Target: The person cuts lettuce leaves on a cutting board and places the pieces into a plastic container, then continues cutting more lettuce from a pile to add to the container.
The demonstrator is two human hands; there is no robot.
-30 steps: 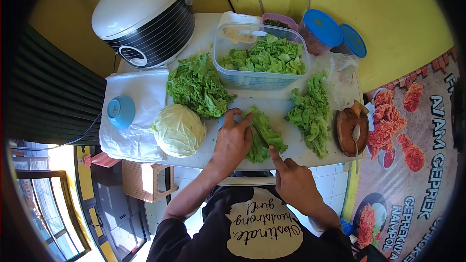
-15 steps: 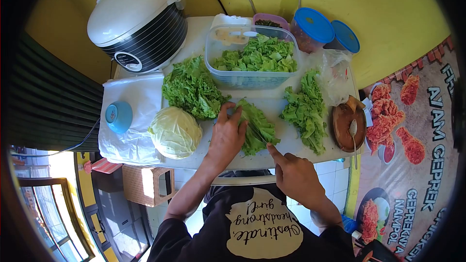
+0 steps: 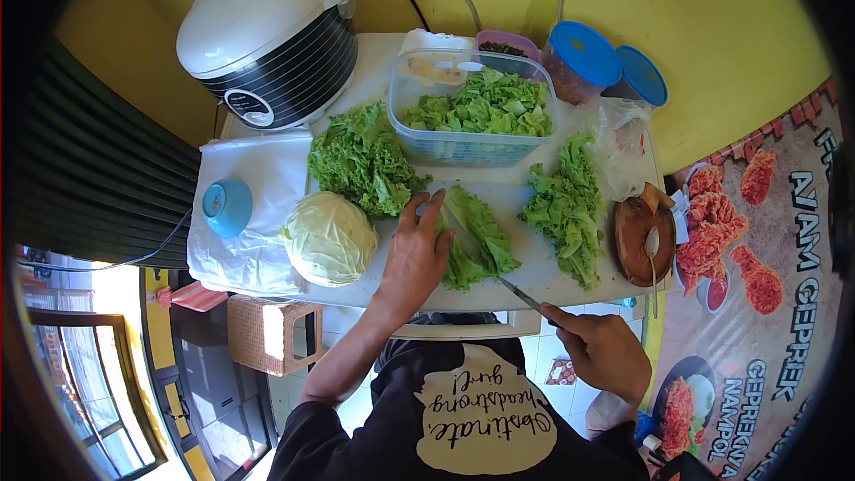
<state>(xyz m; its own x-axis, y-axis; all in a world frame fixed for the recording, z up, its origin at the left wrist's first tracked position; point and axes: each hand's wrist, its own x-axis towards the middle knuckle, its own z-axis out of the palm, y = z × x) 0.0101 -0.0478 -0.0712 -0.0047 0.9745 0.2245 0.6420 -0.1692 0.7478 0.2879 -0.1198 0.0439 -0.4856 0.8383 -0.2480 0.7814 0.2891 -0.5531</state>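
Observation:
My left hand [image 3: 416,254] rests on the left edge of a lettuce pile [image 3: 478,236] on a pale cutting board [image 3: 510,200], fingers pressing its leaves. In my right hand [image 3: 601,347] is a knife [image 3: 525,297], its blade pointing up and left, with the tip by the lower right of the pile. More lettuce [image 3: 567,209] lies to the right and a curly bunch [image 3: 365,160] to the left. Below that bunch sits a cabbage [image 3: 329,239]. A clear container [image 3: 472,147] behind the board holds cut lettuce [image 3: 481,107].
At the back left stands a rice cooker [image 3: 276,44]. A blue bowl [image 3: 227,207] sits on white plastic [image 3: 258,263]. Blue-lidded tubs [image 3: 583,53] are at the back right, and a stone mortar [image 3: 634,254] with a spoon [image 3: 653,242] is at the right edge.
My right hand has moved right and down, drawing the knife out of the lettuce toward the table's front edge. My left hand stays on the leaves. The whole view has shifted slightly.

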